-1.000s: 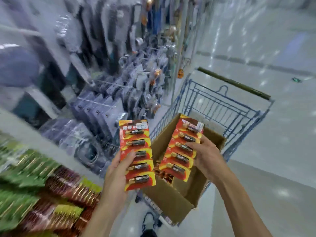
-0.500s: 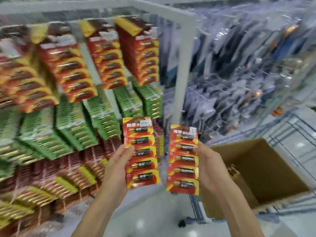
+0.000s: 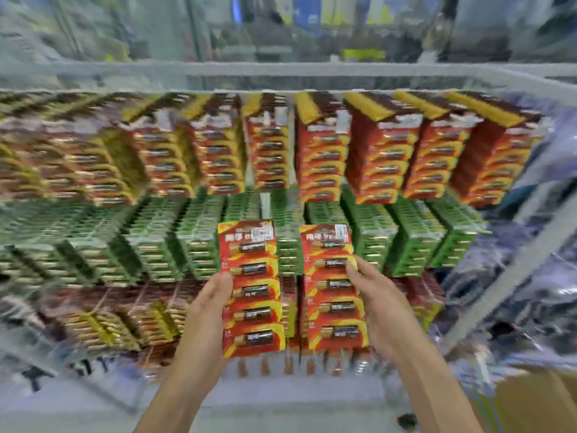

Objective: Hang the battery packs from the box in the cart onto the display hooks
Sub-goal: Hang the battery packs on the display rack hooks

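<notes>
Fingers (image 3: 223,284) of the left hand (image 3: 212,304) are curled round the left edge of a tall red-and-yellow carded strip of five black batteries (image 3: 251,289), thumb laid on its face. The right hand (image 3: 377,301) pinches a second matching red-and-yellow strip (image 3: 334,289) by its right edge, fingertips (image 3: 352,270) on the front. Both strips stand upright and side by side, apart from each other, at 7 and 5 o'clock of the view's centre, in front of the display and not yet on any hook.

Each strip probably handles as a thin card made bottom-heavy by its cells: stiff enough to stay upright, but likely to bow if held only at one end. The clear blisters look slick, so the card edge near mid-height, where both hands sit, is the sounder hold and leaves the top free. A white price label sits at each top edge; the hanging hole there is too blurred to make out.

The hanging rows of red-and-yellow battery cards (image 3: 374,157) run from 10 to 2 o'clock under a white shelf rail (image 3: 281,78), with green battery cards (image 3: 406,239) below them. The brown cardboard box (image 3: 537,398) is at 4 o'clock.
</notes>
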